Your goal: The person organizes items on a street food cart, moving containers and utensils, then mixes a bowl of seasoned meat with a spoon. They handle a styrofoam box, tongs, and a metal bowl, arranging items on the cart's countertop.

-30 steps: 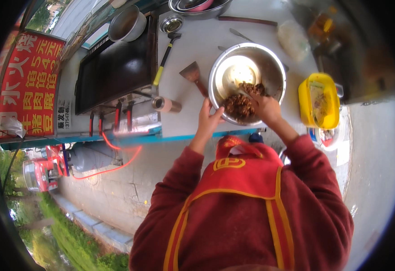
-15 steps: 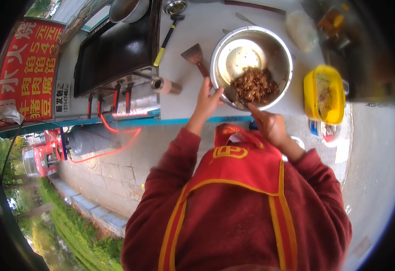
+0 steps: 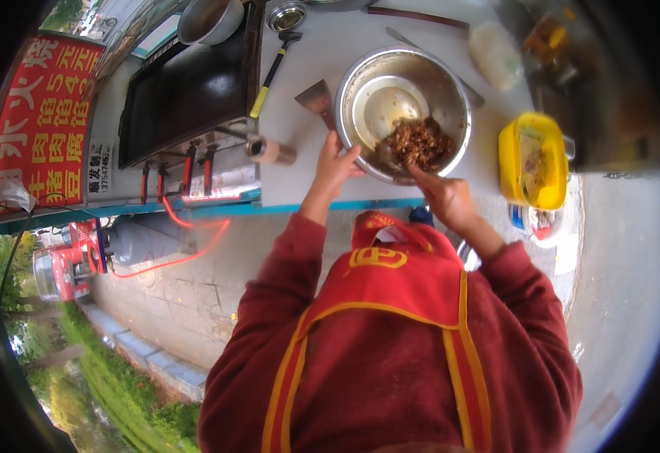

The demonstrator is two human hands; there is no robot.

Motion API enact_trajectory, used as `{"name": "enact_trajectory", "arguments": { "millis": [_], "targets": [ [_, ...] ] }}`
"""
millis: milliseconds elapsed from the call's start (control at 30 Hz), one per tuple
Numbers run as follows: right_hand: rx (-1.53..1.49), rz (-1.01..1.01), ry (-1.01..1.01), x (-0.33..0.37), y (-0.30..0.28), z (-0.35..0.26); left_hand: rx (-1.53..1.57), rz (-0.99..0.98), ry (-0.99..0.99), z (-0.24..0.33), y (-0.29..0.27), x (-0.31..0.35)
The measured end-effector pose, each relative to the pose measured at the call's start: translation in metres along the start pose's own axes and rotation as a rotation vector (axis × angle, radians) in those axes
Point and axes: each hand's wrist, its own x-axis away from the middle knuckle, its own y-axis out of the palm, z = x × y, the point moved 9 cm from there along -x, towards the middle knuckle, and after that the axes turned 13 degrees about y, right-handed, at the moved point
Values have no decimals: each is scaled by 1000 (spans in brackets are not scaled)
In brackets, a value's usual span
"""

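A round steel bowl (image 3: 351, 75) stands near the front edge of the pale counter, with a brown, chopped filling (image 3: 420, 143) heaped in its near right part. My left hand (image 3: 336, 167) grips the bowl's near left rim, thumb toward the edge. At the near rim is my right hand (image 3: 450, 198), its fingers curled and its foremost fingertip against the filling. Whatever that hand holds, if anything, is hidden. A wide scraper (image 3: 315, 98) lies left of the bowl, its handle running toward my left hand. Partly behind the bowl lies a long thin knife-like tool (image 3: 399, 35).
On the left is a dark griddle (image 3: 186, 94) with a steel pot (image 3: 210, 21) at its far end. A yellow-handled tool (image 3: 273, 75) and a cylindrical container (image 3: 269, 149) lie between griddle and bowl. Rightward stand a yellow tub (image 3: 512, 162) and a clear plastic bag (image 3: 494, 57).
The bowl has shifted slightly left, and more of the long tool behind it shows at its right. Both hands moved with it; the whole view has drifted a little.
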Motion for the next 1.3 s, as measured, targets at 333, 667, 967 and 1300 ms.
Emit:
{"name": "enact_trajectory", "arguments": {
  "millis": [333, 667, 967, 1300],
  "targets": [
    [-68, -12, 339, -40, -9, 47, 55, 14, 79, -1, 9, 12],
    [74, 188, 435, -26, -67, 96, 74, 132, 155, -2, 26, 34],
    [-343, 341, 443, 7, -54, 102, 107, 144, 144, -14, 29, 40],
    [-148, 185, 538, -21, -10, 97, 120, 118, 199, -15, 32, 45]
  ]
}}
